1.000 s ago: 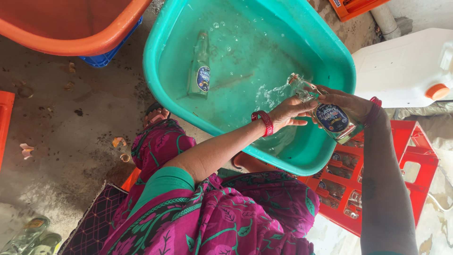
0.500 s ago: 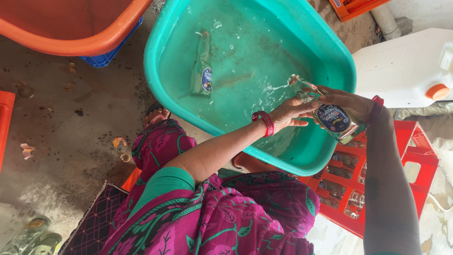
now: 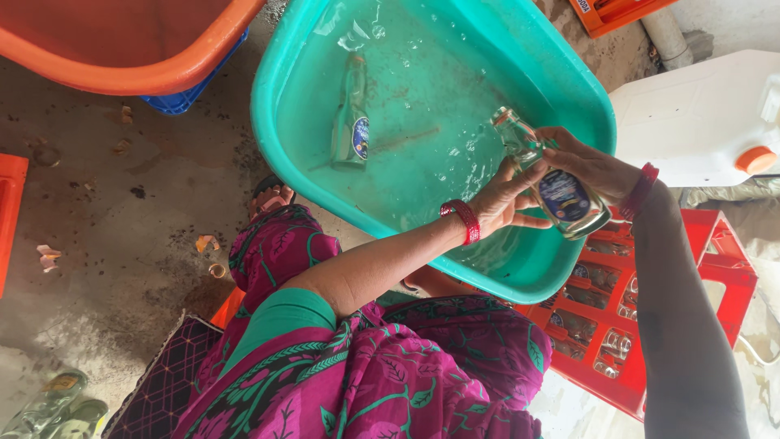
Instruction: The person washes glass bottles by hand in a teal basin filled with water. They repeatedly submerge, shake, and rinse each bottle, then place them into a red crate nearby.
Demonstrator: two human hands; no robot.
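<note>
A clear glass bottle [image 3: 543,172] with a dark blue oval label is held tilted over a teal plastic tub [image 3: 561,81], its open neck pointing down toward the water. My left hand [image 3: 502,202], with a red bangle at the wrist, grips it from the near side. My right hand [image 3: 587,167], also wearing a red bangle, wraps its lower body from the far side. A second labelled bottle [image 3: 351,122] floats in the tub's water, well left of both hands.
A red crate [image 3: 715,276] holding several glass bottles sits under the tub's right edge. An orange tub [image 3: 130,77] over a blue crate [image 3: 187,96] is at upper left. A white jerrycan [image 3: 699,114] stands at right. More bottles [image 3: 49,410] lie on the wet concrete floor.
The splash of water pouring from the held bottle's neck has thinned out. The floating bottle has drifted slightly. Both hands keep their hold in nearly the same place.
</note>
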